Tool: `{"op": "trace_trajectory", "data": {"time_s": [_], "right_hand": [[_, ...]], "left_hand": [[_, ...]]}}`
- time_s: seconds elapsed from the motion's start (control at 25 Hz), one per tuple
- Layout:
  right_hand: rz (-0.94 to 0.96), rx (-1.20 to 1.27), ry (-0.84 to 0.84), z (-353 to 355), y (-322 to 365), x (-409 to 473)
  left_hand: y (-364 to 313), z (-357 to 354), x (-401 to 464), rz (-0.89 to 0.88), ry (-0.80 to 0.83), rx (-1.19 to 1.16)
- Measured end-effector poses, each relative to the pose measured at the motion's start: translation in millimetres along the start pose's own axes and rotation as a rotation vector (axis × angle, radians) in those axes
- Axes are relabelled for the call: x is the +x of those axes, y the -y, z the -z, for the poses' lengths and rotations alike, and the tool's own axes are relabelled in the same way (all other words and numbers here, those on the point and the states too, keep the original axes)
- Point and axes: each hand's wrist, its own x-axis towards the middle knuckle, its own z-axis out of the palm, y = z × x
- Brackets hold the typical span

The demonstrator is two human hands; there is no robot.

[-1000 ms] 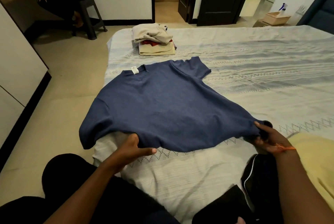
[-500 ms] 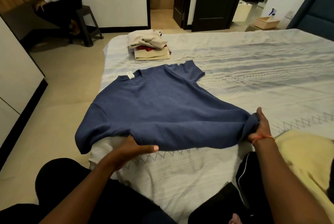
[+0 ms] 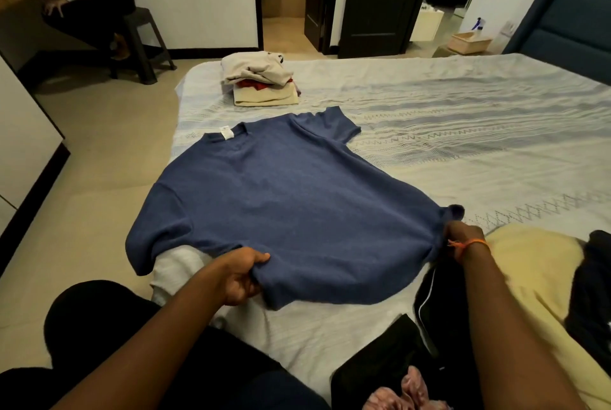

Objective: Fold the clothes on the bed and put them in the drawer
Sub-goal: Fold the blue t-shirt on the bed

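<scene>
Nearest, unfolded clothes lie heaped at the bed's (image 3: 463, 112) near right: a pink piece (image 3: 405, 393), black garments (image 3: 439, 307), a yellow one (image 3: 535, 277); all still to do. Left hand (image 3: 239, 277) pinches the hem of the blue tee (image 3: 281, 198), thumb on top; right hand (image 3: 459, 237) grips the hem's other corner, fingers hidden in cloth. The tee lies spread flat near the bed's left edge, one side hanging off; no fold made in it yet. Farther on, a small folded stack (image 3: 261, 82) sits done. No drawer in view; stowing looks not yet begun.
</scene>
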Motion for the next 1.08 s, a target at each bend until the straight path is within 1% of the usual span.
{"op": "trace_trajectory", "data": {"time_s": [0.08, 0.12, 0.16, 0.24, 0.28, 0.32, 0.36, 0.4, 0.44, 0.48, 0.52, 0.56, 0.6, 0.64, 0.68, 0.72, 0.8, 0.88, 0.92, 0.96, 1.0, 1.04, 1.08], "right_hand": [[0.095, -0.228, -0.167, -6.7, -11.5, -5.4], [0.165, -0.276, -0.216, -11.4, -13.4, -11.4], [0.22, -0.316, -0.226, -16.5, -13.9, -16.2], [0.28, -0.37, -0.177, -21.4, -15.2, -21.6], [0.259, -0.373, -0.153, -21.3, -16.5, -21.8], [0.218, -0.322, -0.13, -18.1, -22.1, -16.1], [0.161, -0.226, -0.103, -13.2, -25.2, -12.6], [0.116, -0.111, -0.041, -5.4, -30.3, -6.0], [0.073, -0.023, 0.064, 2.2, -33.9, 2.9], [0.047, 0.061, 0.15, 7.7, -35.5, 9.5], [0.015, 0.14, 0.191, 11.0, -35.2, 10.1], [0.0, 0.175, 0.166, 11.1, -32.7, 8.4], [0.017, 0.147, 0.092, 10.4, -31.4, 5.9], [0.077, 0.036, -0.009, 7.2, -31.4, 2.2], [0.155, -0.142, -0.121, 3.1, -29.4, -7.3], [0.227, -0.329, -0.189, -2.7, -30.2, -15.9], [0.383, -0.617, -0.264, -14.8, -34.7, -36.9], [0.538, -0.831, -0.389, -31.6, -36.9, -50.7], [0.606, -0.898, -0.414, -41.7, -36.2, -56.4], [0.674, -0.942, -0.386, -52.7, -35.3, -60.7], [0.728, -0.965, -0.314, -65.1, -34.7, -65.3], [0.774, -0.979, -0.228, -78.0, -36.1, -69.4], [0.813, -0.995, -0.141, -91.0, -40.8, -72.9]], "left_hand": [[21.6, 0.0, 0.6, 0.038, -0.059, 0.192], [31.5, 1.9, 2.2, 0.042, -0.054, 0.261], [39.1, 4.3, 1.7, 0.022, -0.038, 0.304], [43.1, 10.6, -4.7, -0.085, 0.081, 0.344], [42.4, 13.7, -8.1, -0.137, 0.17, 0.368], [42.4, 12.8, -13.2, -0.172, 0.266, 0.375], [43.2, 10.1, -17.6, -0.219, 0.351, 0.331], [44.8, 5.5, -20.0, -0.271, 0.399, 0.237], [45.7, -0.3, -19.9, -0.292, 0.397, 0.102], [44.1, -6.1, -18.8, -0.262, 0.38, -0.039], [41.5, -10.5, -16.1, -0.196, 0.359, -0.146], [38.9, -14.7, -13.6, -0.123, 0.318, -0.209], [38.0, -18.1, -12.9, -0.063, 0.267, -0.231], [40.0, -19.0, -11.0, -0.022, 0.201, -0.199], [45.6, -17.7, -9.5, -0.007, 0.124, -0.087], [53.8, -15.2, -8.0, -0.005, 0.036, 0.092], [68.1, -7.2, -7.5, -0.031, -0.07, 0.478], [66.3, 3.2, -12.4, -0.11, -0.148, 0.816], [60.0, 8.3, -14.9, -0.185, -0.214, 1.044], [53.1, 11.4, -17.6, -0.265, -0.301, 1.282], [46.0, 13.4, -19.9, -0.351, -0.417, 1.48], [40.5, 15.9, -19.7, -0.419, -0.538, 1.615], [36.0, 17.9, -17.5, -0.465, -0.625, 1.695]]}}
